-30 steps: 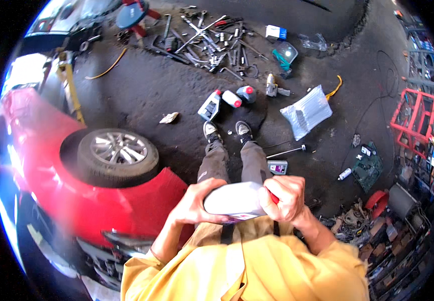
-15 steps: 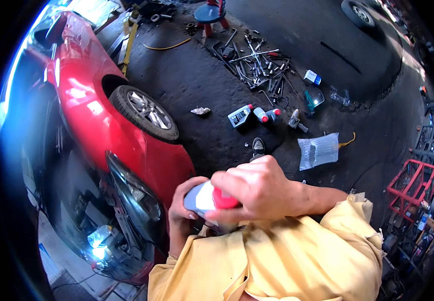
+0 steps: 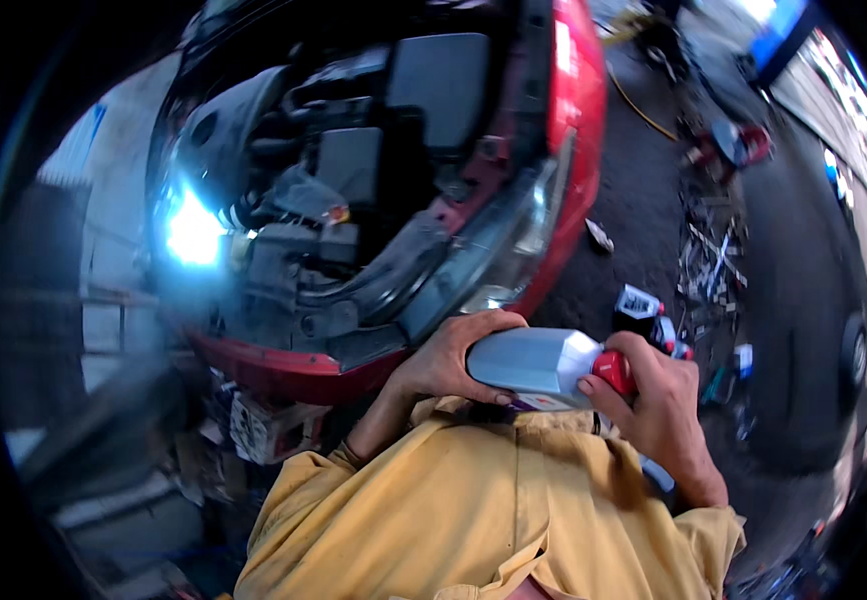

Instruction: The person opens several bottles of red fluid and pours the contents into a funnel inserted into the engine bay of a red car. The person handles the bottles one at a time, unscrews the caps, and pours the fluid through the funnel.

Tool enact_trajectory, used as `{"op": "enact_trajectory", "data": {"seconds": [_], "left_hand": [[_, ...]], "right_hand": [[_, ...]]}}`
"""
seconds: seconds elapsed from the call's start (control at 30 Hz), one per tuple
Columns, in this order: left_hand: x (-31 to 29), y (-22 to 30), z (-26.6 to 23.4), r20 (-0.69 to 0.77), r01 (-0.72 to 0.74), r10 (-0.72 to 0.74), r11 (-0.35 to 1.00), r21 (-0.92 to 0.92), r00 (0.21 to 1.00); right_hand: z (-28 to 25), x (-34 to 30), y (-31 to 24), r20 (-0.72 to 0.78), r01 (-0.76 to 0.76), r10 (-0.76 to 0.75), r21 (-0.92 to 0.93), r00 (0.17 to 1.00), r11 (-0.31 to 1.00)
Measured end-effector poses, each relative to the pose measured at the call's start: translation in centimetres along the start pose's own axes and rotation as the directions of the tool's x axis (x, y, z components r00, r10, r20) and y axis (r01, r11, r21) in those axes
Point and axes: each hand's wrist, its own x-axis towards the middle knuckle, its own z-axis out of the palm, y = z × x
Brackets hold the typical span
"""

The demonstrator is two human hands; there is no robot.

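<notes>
A grey plastic oil bottle (image 3: 523, 358) lies nearly sideways in front of my chest. My left hand (image 3: 445, 358) wraps round its base end, thumb below and fingers over the top. At the other end, the fingers and thumb of my right hand (image 3: 661, 400) close on the red screw cap (image 3: 612, 371), which sits on the bottle's neck. Just beyond my hands is the red car's front (image 3: 578, 90), its hood raised and the engine bay (image 3: 348, 165) exposed. A crumpled clear plastic piece with an orange end (image 3: 311, 198) rests among the engine parts.
A bright work light (image 3: 193, 232) shines at the engine bay's left. On the dark floor to the right stand more grey bottles (image 3: 638, 303), with scattered wrenches (image 3: 713, 260) and a small stool (image 3: 738, 145) farther off. A box (image 3: 268, 425) sits below the bumper at left.
My view has swung left, from the car's front wheel and floor to the engine bay. The bottle has turned more sideways, and both hands remain on it, the right at the cap.
</notes>
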Motion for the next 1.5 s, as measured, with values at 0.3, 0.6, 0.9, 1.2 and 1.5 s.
{"op": "enact_trajectory", "data": {"seconds": [0.3,0.6,0.9,1.2,1.5], "left_hand": [[-5.1,-5.0,-6.8,0.251,0.022,0.066,0.942,-0.335,0.966],[-17.6,2.6,-3.5,-0.574,0.216,-0.112,0.969,0.117,0.811],[-19.5,1.6,-4.9,-0.586,0.101,-0.1,0.994,-0.03,0.804],[-23.8,-1.3,-9.2,-0.458,0.086,-0.105,0.994,-0.062,0.883],[-29.2,-4.0,-17.9,-0.307,0.066,-0.124,0.979,-0.192,0.943]], "right_hand": [[3.9,7.5,-4.5,0.366,0.697,-0.727,0.239,0.581,0.676],[10.4,9.9,-8.8,-0.111,0.509,-0.497,0.215,0.861,0.833],[13.4,9.1,-20.6,-0.207,0.807,-0.964,0.591,0.166,0.012],[14.2,7.2,-21.0,-0.176,0.783,-0.77,0.259,0.614,0.565],[16.5,7.0,-23.1,0.168,0.677,-0.734,0.294,0.658,0.675]]}}
